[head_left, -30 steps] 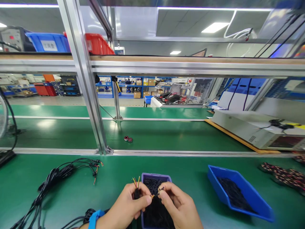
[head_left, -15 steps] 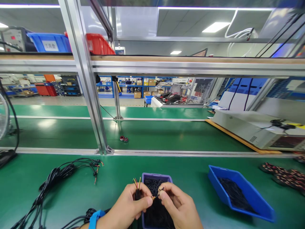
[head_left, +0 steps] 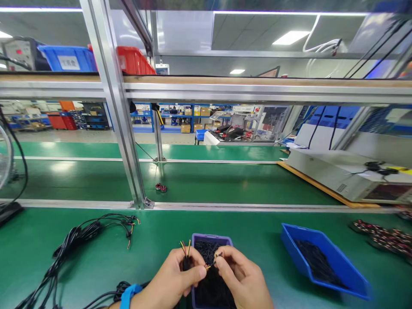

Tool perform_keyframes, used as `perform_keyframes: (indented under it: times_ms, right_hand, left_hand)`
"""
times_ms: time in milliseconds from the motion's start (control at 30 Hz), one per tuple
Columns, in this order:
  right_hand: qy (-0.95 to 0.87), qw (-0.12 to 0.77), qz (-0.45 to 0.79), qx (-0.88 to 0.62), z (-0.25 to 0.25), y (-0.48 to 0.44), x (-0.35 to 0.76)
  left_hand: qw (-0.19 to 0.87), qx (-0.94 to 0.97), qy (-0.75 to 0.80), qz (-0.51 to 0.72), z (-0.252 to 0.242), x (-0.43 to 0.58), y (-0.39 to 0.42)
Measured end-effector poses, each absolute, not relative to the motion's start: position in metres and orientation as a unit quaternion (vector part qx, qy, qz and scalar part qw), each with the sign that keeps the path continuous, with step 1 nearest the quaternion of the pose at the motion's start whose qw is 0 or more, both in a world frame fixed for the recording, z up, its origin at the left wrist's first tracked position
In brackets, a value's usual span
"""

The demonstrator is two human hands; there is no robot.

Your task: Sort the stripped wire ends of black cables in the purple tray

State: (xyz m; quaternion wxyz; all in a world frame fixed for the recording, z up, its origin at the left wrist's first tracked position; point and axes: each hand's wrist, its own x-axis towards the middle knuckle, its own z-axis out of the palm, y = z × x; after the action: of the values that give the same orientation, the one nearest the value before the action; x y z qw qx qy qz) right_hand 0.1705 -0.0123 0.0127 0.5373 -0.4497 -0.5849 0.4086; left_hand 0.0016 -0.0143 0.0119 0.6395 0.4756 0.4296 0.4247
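Observation:
My left hand (head_left: pixel 175 272) is closed around a black cable (head_left: pixel 186 263), and thin red, yellow and black wire ends stick up above its fingers. Between thumb and forefinger it pinches a fine yellowish wire (head_left: pixel 208 267). Opposite, my right hand (head_left: pixel 243 274) pinches a small dark piece (head_left: pixel 219 255) at the wire's end; it looks like a short sleeve, though the fingers partly cover it. Both hands are over a purple bin (head_left: pixel 212 236) holding many short black tube pieces (head_left: pixel 210 292). A blue band circles my left wrist.
Left on the green bench lies a bundle of black cables (head_left: pixel 77 236) with bared coloured ends. A blue tray (head_left: pixel 350 274) of black pieces stands right, near dark coppery round parts (head_left: pixel 386 236). Behind a metal rail (head_left: pixel 244 207) sit small red-black parts (head_left: pixel 161 187) and a grey box (head_left: pixel 347 171).
The small red-black parts beyond the rail have shifted slightly left. My hands keep almost the same place and grip.

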Motion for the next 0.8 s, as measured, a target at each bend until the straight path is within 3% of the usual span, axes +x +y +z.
perform_keyframes:
  times_ms: [533,800]
  right_hand:
    - [-0.591,0.547,0.407,-0.431,0.012,-0.013,0.171]
    - [-0.646,0.508,0.393,-0.412,-0.002,-0.009,0.172]
  left_hand:
    - [0.642,0.469,0.424,0.434,0.010,0.002,-0.015]
    - [0.646,0.450,0.430,0.442,0.007,0.003,-0.014]
